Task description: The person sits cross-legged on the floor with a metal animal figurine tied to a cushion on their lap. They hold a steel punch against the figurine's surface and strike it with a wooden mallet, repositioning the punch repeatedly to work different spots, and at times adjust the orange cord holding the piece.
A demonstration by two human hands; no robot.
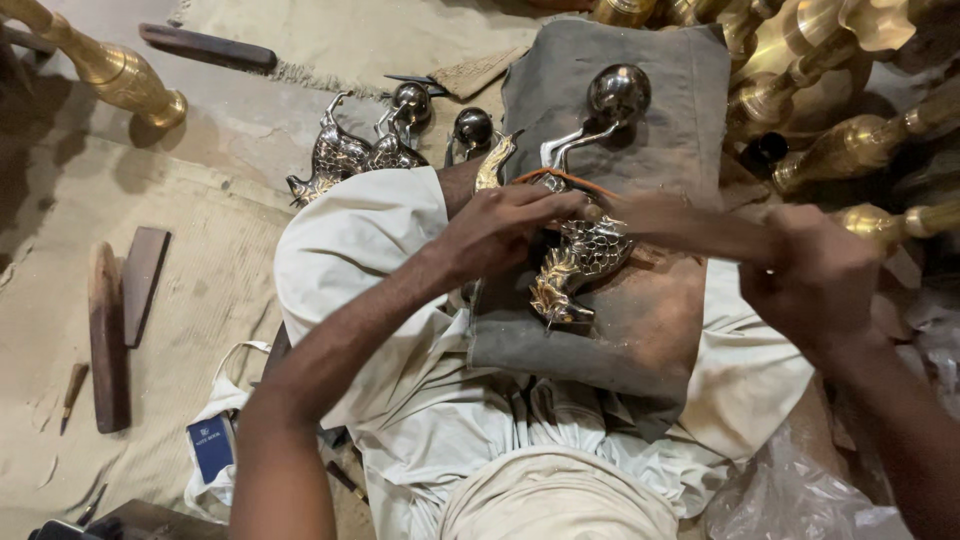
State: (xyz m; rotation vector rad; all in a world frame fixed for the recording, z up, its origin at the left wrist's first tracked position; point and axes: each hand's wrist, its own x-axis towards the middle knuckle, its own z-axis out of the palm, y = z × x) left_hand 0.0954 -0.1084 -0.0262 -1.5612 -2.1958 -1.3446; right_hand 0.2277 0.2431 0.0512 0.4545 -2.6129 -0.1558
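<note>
— Where are your hands just now?

— My left hand (505, 225) lies curled over the back of the metal bird (580, 255), fingers closed on the near end of a wooden stick (690, 225). My right hand (815, 275) is fisted round the stick's other end, off to the right.

— How does the bird lie?

— On the grey cloth (660, 120) over my lap. Its long axis runs away from me: tail low by my knee, neck rising to the round knob (618, 92) at the far end. The stick crosses it, left to right. My left hand is the nearer one; it touches the bird, the right does not.

— What room is there?

— Tight on the right: brass stands (850, 140) crowd just past my right hand. On the left, more finished birds (350, 155) sit near my knee, and wooden blocks (110, 340) lie well apart on the floor.
</note>
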